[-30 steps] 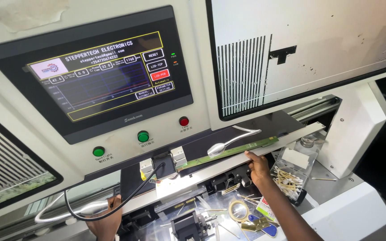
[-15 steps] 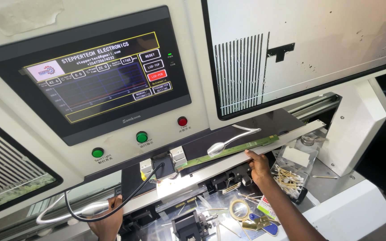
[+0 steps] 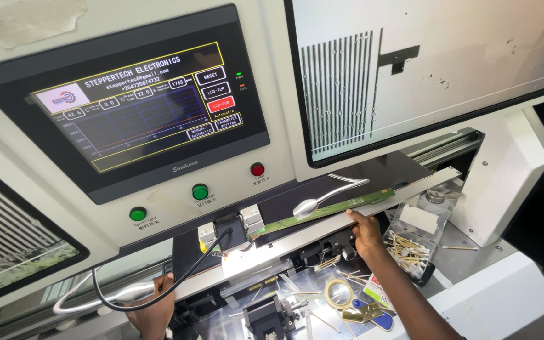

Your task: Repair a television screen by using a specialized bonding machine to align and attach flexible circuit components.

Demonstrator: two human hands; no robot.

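Hands at the two ends of a long flat panel (image 3: 322, 230) are what we see from above, in front of a white machine. Starting at the far left, a dark striped display (image 3: 7, 239) sits at the edge, and below it a flexible silver lamp (image 3: 124, 294) curves forward with a black cable looped around it. Our left hand (image 3: 152, 311) is low in the view under the panel's left end, fingers curled up against its edge, gripping it. Above, a touchscreen (image 3: 140, 113) shows a graph, with two green buttons (image 3: 200, 191) and a red button (image 3: 257, 169) beneath. Along the panel's upper edge runs a thin green circuit strip (image 3: 341, 206), and a second silver lamp head (image 3: 306, 206) lies just over it. Our right hand (image 3: 368, 232) holds the panel's lower edge near the middle-right, fingers wrapped beneath and thumb on top. Under the panel lie a roll of tape (image 3: 337, 291) and small tools. Further right, a clear box of cotton swabs (image 3: 410, 249) stands near the hand. A large screen with vertical stripes (image 3: 423, 69) fills the upper right.
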